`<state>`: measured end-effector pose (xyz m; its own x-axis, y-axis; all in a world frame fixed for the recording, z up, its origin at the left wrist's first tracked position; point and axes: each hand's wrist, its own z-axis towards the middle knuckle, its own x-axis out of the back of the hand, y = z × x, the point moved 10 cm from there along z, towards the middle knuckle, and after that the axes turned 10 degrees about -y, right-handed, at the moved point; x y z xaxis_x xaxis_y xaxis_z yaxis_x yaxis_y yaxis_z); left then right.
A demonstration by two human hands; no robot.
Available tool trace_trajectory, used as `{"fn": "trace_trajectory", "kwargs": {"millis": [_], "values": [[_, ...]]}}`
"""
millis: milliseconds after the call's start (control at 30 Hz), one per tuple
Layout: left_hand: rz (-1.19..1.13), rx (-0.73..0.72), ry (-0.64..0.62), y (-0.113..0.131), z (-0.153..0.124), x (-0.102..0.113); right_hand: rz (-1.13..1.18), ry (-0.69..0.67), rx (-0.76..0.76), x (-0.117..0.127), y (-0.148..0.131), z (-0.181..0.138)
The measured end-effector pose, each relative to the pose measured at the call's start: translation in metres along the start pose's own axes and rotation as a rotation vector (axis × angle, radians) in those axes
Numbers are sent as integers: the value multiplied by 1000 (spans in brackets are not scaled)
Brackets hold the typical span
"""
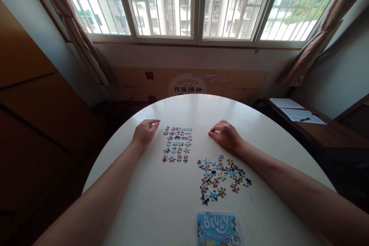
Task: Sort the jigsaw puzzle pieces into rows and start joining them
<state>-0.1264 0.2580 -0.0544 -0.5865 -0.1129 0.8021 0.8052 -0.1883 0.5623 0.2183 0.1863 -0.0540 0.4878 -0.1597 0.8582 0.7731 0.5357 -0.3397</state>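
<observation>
My left hand [146, 131] rests on the white round table [150, 196], just left of the sorted jigsaw pieces. Its fingers are half stretched, slightly apart, with nothing seen in them. Loose rows of small jigsaw pieces [178, 144] lie separate, between my two hands. My right hand [225, 133] lies on the table to the right of these rows. Its fingers are curled in, thumb and fingertips meeting, and the tabletop shows through the gap; no piece is visible there. Nearer to me, below my right hand, spreads a scattered pile of mixed jigsaw pieces [221, 177].
A blue picture card marked "Bluey" [218, 228] lies at the table's near edge. On the right, a brown side desk [331, 136] holds papers [302, 116] and a pen. Behind the table, a printed carton [242, 84] stands below barred windows. A wooden cabinet [34, 123] is at left.
</observation>
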Motion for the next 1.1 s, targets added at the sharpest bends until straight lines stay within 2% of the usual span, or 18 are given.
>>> {"fn": "trace_trajectory", "kwargs": {"millis": [200,300,500,667,1100], "values": [[182,123,-1,-1,7,-2,49,-31,70,-2,-4,6],[134,144,-7,-4,6,-2,82,-42,97,-2,-6,2],[21,-23,-115,9,1,-13,129,-39,103,-4,-3,1],[59,-113,-202,20,0,-27,152,-48,95,-4,-2,2],[77,-70,-225,16,-2,-29,176,-61,69,-6,1,1]]}}
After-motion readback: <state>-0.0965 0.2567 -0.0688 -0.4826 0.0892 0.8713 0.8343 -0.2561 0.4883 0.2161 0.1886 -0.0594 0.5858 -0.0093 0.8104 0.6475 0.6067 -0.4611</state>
